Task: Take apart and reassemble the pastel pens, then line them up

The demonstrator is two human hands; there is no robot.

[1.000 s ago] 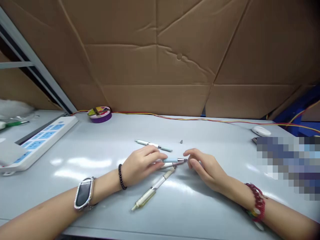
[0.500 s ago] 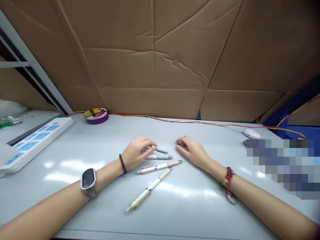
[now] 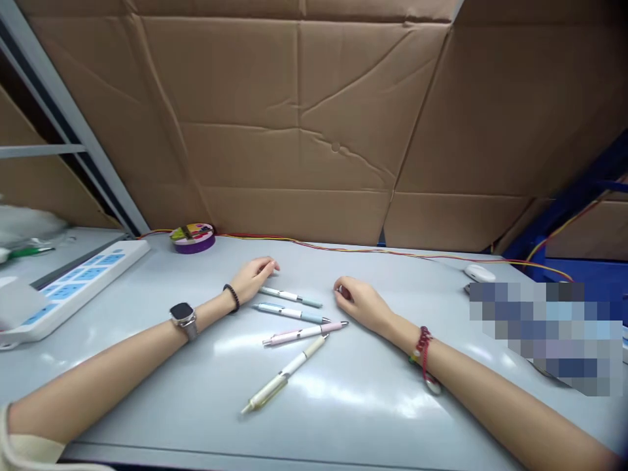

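Note:
Four-colour writing tools lie fanned on the grey table: a green-and-white pen (image 3: 289, 296), a blue-and-white pen (image 3: 293, 313), a pink-and-white pen (image 3: 305, 333) and a cream-and-white pen (image 3: 285, 375). My left hand (image 3: 251, 280) is behind the green pen's left end, partly covering that end. Its fingers are curled in towards the thumb; whatever they may hold is hidden. To the right of the pens rests my right hand (image 3: 364, 302), fingers curled closed. Something small and dark shows between its thumb and fingers, too unclear to name.
A white power strip (image 3: 132, 252) lies at the left. At the back are a round purple box (image 3: 195, 244) and red and yellow wires (image 3: 314, 245) along the cardboard wall (image 3: 275, 157). A white case (image 3: 479, 273) and a blurred-out item (image 3: 544, 333) lie at the right.
My left hand has moved back and left off the pens, uncovering the green and blue ones. The right hand stays curled beside them. The camera view has shifted slightly.

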